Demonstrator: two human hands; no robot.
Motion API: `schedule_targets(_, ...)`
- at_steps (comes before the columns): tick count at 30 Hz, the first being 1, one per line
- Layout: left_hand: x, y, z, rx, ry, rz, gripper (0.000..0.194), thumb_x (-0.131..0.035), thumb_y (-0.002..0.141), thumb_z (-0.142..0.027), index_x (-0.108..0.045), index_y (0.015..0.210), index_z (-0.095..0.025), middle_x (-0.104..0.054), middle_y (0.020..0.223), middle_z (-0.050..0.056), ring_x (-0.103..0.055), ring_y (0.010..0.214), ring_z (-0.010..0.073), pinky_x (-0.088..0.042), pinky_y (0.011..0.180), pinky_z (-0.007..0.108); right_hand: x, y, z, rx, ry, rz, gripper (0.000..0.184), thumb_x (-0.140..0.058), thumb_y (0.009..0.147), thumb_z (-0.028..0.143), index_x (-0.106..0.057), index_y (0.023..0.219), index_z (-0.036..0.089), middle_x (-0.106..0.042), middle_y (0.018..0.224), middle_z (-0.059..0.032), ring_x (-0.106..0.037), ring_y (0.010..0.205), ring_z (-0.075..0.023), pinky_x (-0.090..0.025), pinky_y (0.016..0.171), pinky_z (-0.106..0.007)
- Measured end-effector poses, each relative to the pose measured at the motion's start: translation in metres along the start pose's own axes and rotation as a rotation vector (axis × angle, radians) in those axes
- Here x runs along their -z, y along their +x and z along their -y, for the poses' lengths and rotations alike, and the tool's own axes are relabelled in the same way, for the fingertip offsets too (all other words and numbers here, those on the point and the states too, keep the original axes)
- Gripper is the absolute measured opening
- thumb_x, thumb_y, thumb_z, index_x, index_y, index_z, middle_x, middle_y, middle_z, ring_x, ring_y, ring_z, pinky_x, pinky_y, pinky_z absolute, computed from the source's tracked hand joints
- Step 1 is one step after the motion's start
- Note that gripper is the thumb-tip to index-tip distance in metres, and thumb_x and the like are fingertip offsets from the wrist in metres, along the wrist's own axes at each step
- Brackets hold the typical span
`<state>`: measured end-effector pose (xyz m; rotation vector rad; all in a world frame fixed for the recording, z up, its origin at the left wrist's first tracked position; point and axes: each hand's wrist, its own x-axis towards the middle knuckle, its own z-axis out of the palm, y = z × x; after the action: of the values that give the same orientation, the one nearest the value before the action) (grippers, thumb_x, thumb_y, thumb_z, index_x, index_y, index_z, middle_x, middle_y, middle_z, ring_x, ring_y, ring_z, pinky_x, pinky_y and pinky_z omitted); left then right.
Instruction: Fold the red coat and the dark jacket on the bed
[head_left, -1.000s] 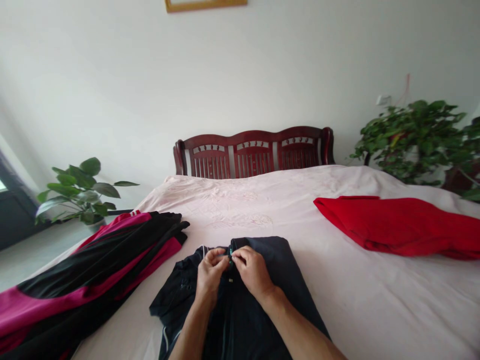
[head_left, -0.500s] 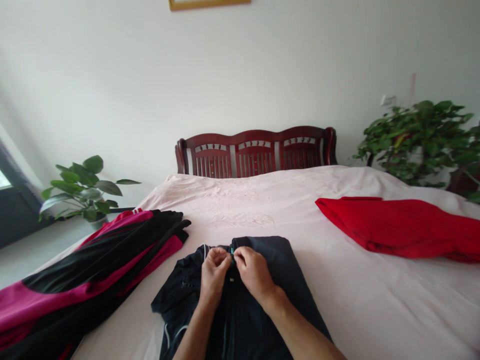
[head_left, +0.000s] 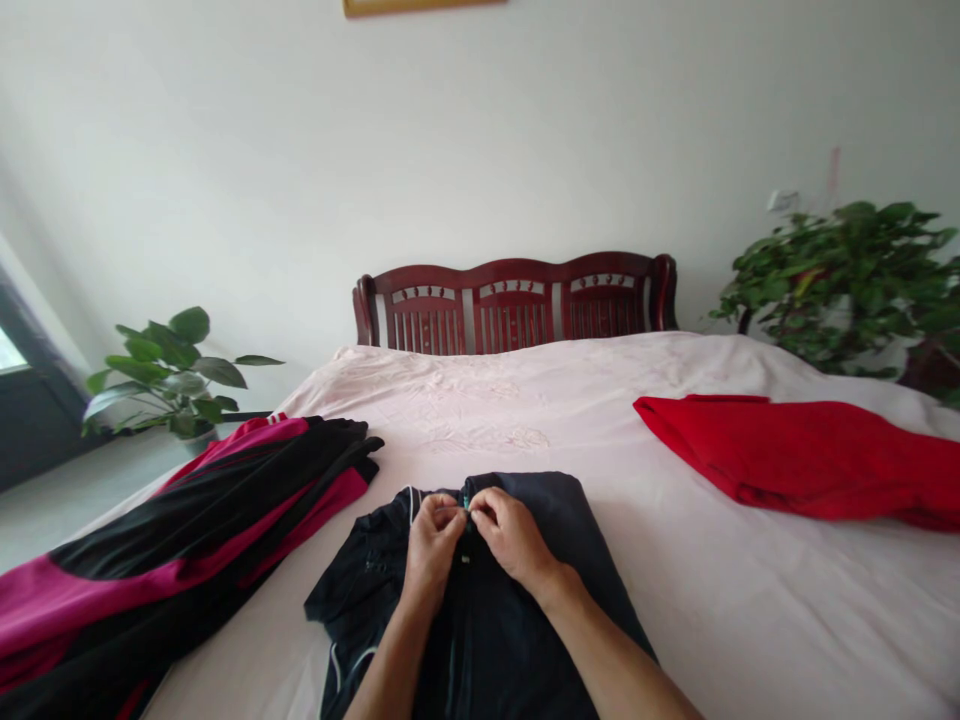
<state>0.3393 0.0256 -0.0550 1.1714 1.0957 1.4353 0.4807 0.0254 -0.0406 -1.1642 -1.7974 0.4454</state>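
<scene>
A dark navy garment [head_left: 570,560] lies flat on the pink bedsheet [head_left: 510,410] right in front of me. My left hand [head_left: 432,548] and my right hand [head_left: 514,538] meet at its top edge in the middle. Both have their fingers pinched together on the garment's front opening, where a small teal piece shows between the fingertips. The exact part pinched is too small to make out.
A black and magenta garment [head_left: 187,550] lies spread at the left of the bed. A red garment [head_left: 810,455] lies at the right. A dark red wooden headboard [head_left: 517,305] stands at the far end. Potted plants stand at the left [head_left: 169,375] and right [head_left: 855,280].
Both hands stay pinched at the same spot on the dark garment. Only the view has drifted slightly.
</scene>
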Motion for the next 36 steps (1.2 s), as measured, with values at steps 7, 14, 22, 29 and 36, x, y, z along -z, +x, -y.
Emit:
schedule_targets(7, -0.0009, -0.0012, 0.0006, 0.047, -0.025, 0.003, 0.038, -0.078, 0.066, -0.035, -0.056, 0.092, -0.017, -0.071, 0.07, 0.0, -0.06, 0.058, 0.0099, -0.042, 0.056, 0.019, -0.001, -0.0014, 0.0003, -0.129, 0.116, -0.052, 0.005, -0.059, 0.082, 0.019, -0.064, 0.083, 0.021, -0.07, 0.077, -0.001, -0.066, 0.071, -0.0157, -0.048, 0.066, -0.024)
schedule_targets(14, -0.0042, -0.0039, -0.0043, 0.096, -0.087, -0.037, 0.04, -0.081, 0.06, -0.032, -0.058, 0.089, -0.017, -0.071, 0.068, -0.001, -0.061, 0.057, 0.01, -0.043, 0.057, 0.018, -0.0011, -0.0063, 0.0063, -0.038, -0.004, -0.045, 0.014, -0.054, 0.087, 0.015, -0.063, 0.078, 0.022, -0.069, 0.075, -0.0002, -0.066, 0.068, -0.0142, -0.046, 0.063, -0.023)
schedule_targets(22, -0.0056, -0.0021, -0.0036, 0.134, -0.111, -0.083, 0.046, -0.085, 0.053, -0.035, -0.059, 0.085, -0.018, -0.068, 0.061, -0.003, -0.059, 0.054, 0.0104, -0.042, 0.054, 0.019, -0.0016, -0.0073, 0.0062, 0.082, -0.185, 0.0, 0.022, -0.051, 0.09, 0.01, -0.071, 0.091, 0.021, -0.074, 0.089, -0.0041, -0.069, 0.082, -0.0169, -0.049, 0.076, -0.025)
schedule_targets(29, -0.003, -0.0009, 0.0001, 0.168, -0.15, -0.069, 0.053, -0.089, 0.051, -0.04, -0.057, 0.087, -0.017, -0.07, 0.063, 0.0, -0.06, 0.054, 0.0108, -0.043, 0.054, 0.02, -0.0023, -0.0078, 0.0037, 0.1, -0.235, 0.047, 0.024, -0.052, 0.091, 0.011, -0.073, 0.096, 0.022, -0.075, 0.094, -0.0034, -0.07, 0.089, -0.0175, -0.049, 0.081, -0.026)
schedule_targets(36, -0.0059, -0.0009, -0.0017, 0.138, -0.158, -0.022, 0.052, -0.087, 0.055, -0.041, -0.055, 0.09, -0.018, -0.069, 0.065, -0.001, -0.058, 0.055, 0.0103, -0.042, 0.055, 0.02, -0.0025, -0.0065, 0.0036, 0.081, -0.304, 0.025, 0.024, -0.046, 0.096, 0.015, -0.068, 0.091, 0.02, -0.074, 0.087, -0.0041, -0.069, 0.08, -0.0172, -0.048, 0.072, -0.025)
